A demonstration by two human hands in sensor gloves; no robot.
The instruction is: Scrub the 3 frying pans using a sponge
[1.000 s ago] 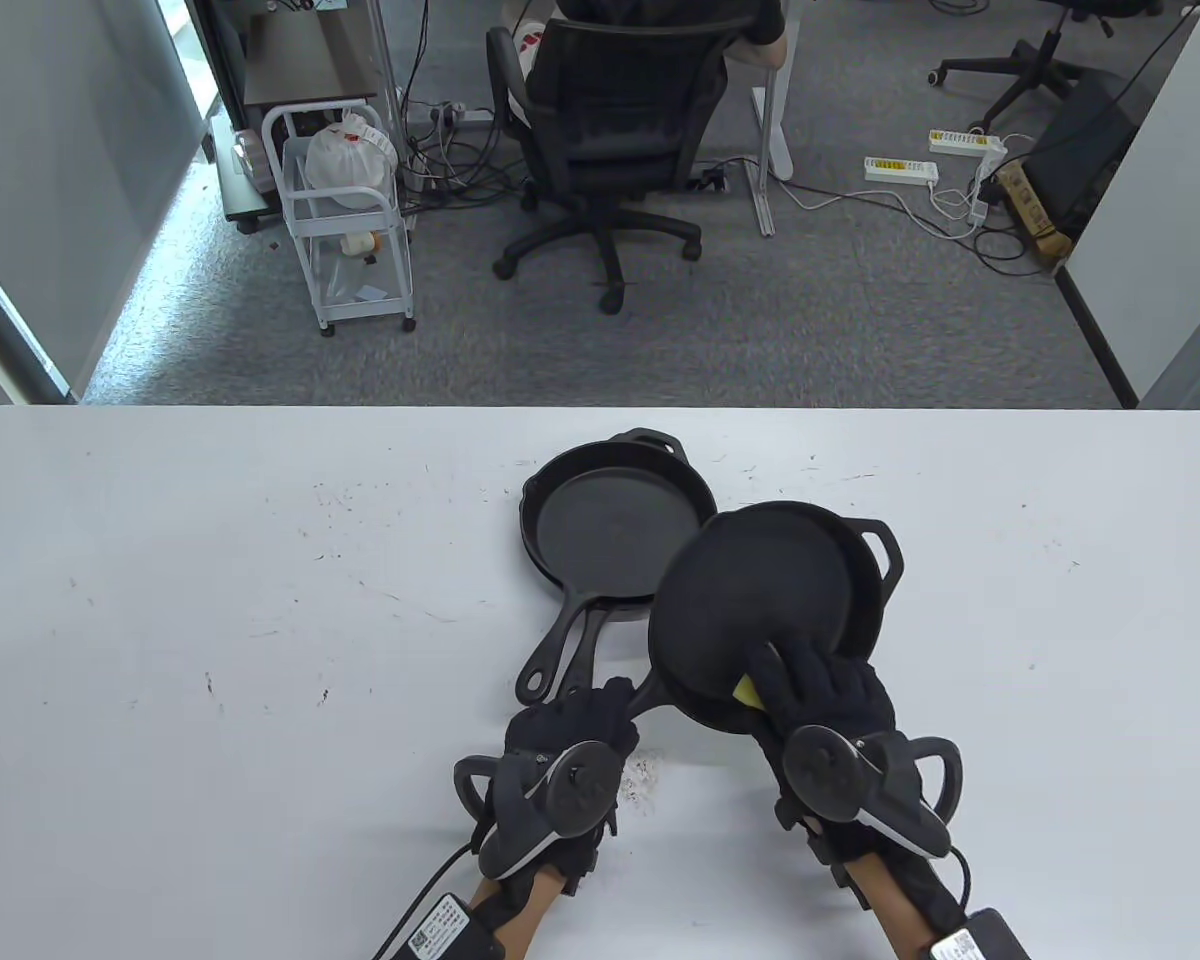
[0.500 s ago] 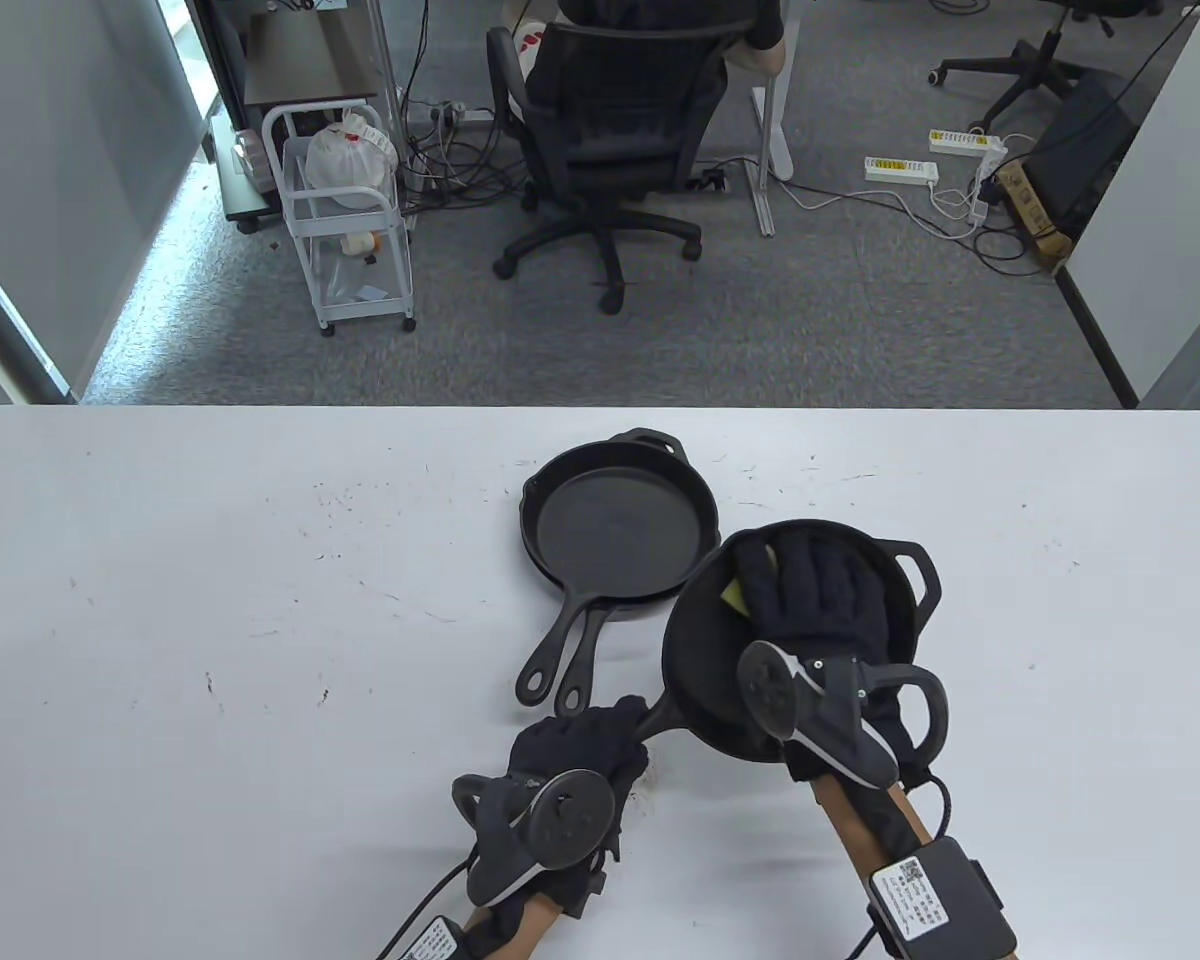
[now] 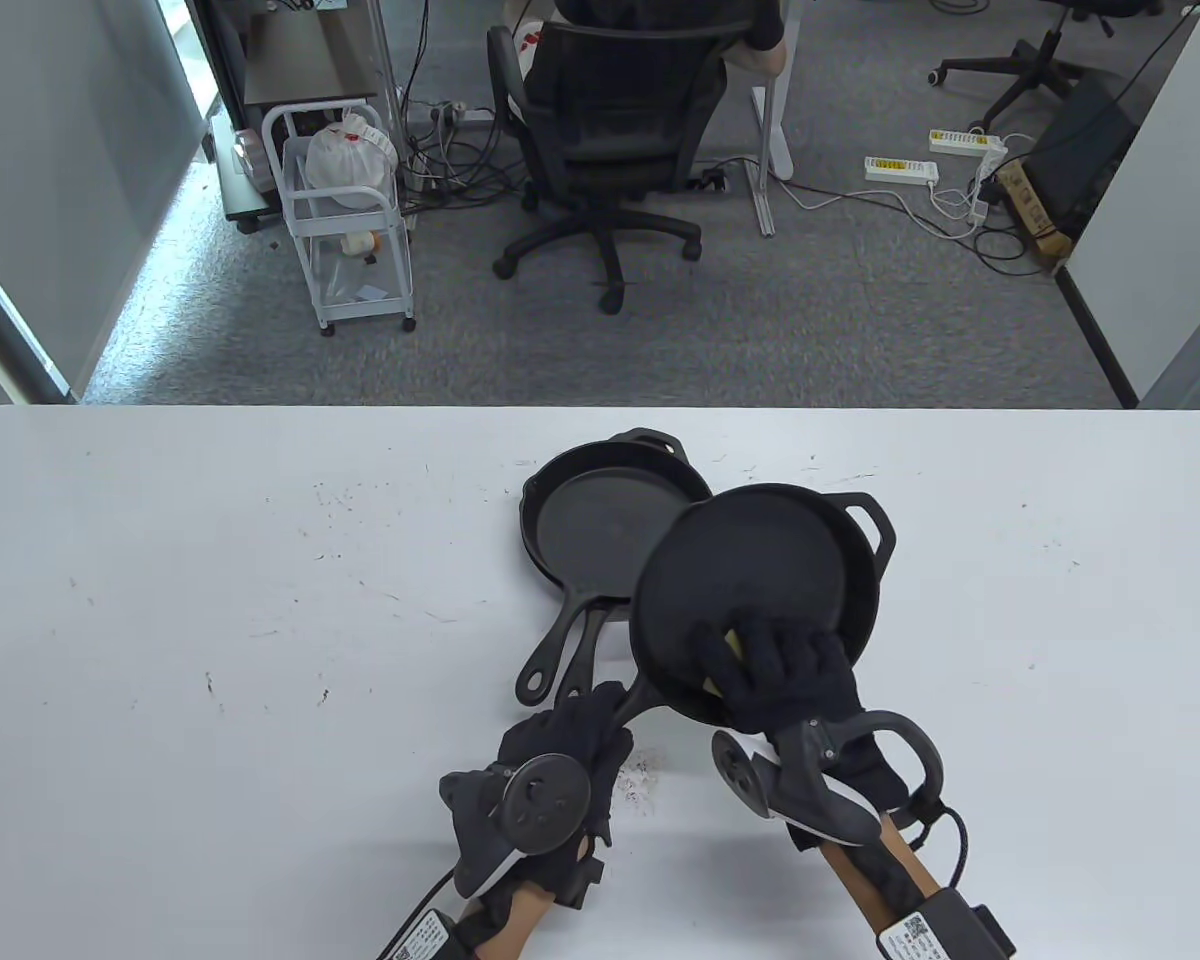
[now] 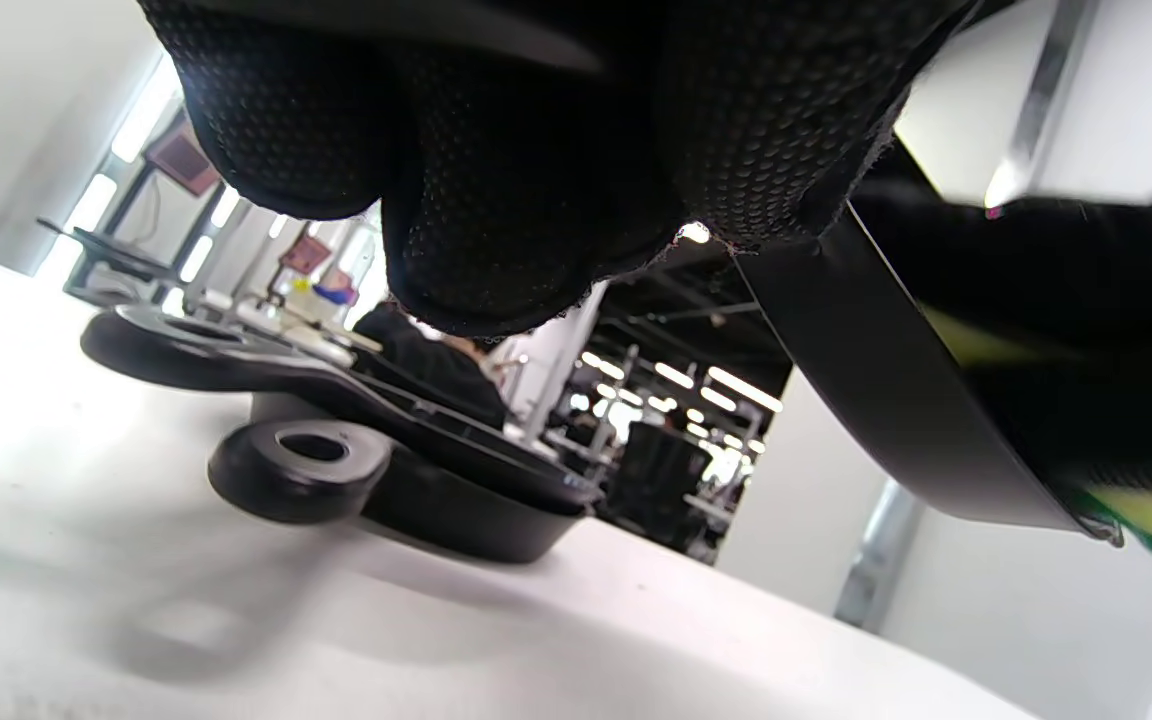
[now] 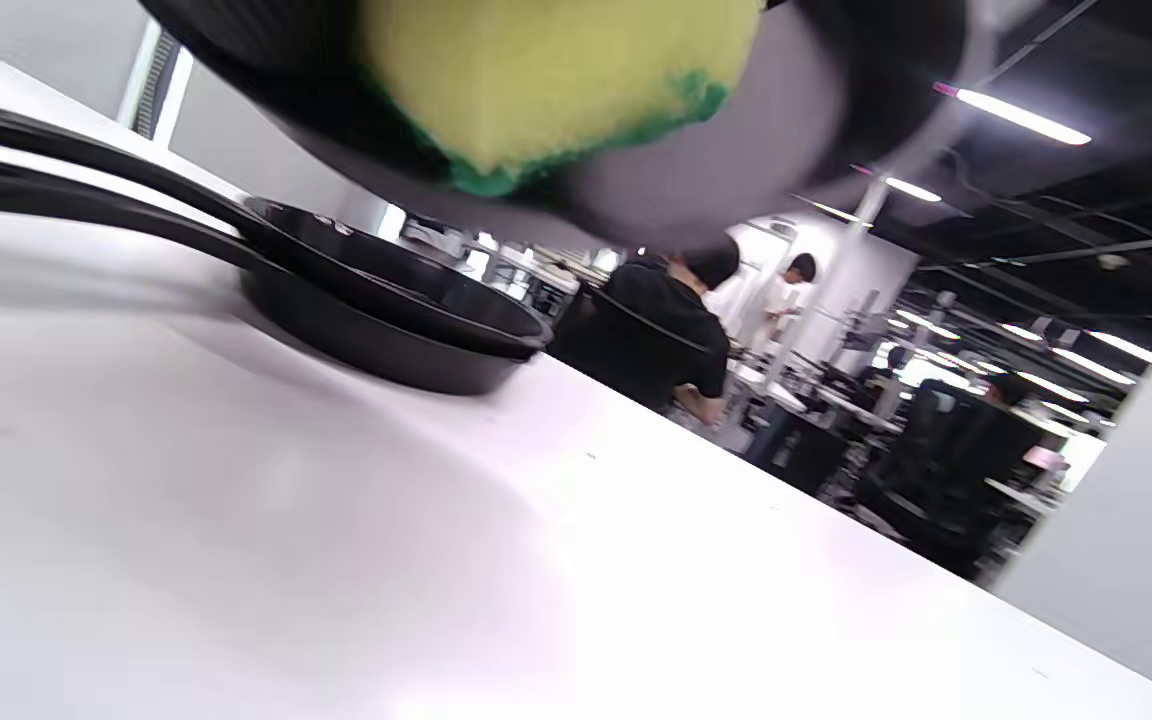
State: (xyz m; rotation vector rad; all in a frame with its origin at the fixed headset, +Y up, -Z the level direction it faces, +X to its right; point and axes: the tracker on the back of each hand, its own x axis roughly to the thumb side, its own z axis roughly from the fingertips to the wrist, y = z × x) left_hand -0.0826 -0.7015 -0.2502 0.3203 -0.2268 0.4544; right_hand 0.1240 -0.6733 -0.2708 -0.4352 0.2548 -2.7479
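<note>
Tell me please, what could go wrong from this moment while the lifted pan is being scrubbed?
1. The left hand alone grips the handle of the tilted pan, held off the table; the sponge's push could twist it loose.
2. That pan hangs over the two stacked pans; a slip might bang them together.
3. The right hand presses the sponge near the pan's near rim; it may slide off the edge.

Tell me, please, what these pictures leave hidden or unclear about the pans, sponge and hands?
- Sponge: table view, mostly covered by the right hand; right wrist view, cut off at the top.
- Held pan handle: hidden inside the left hand.
- Lower stacked pan: its inside is covered by the upper pan.
</note>
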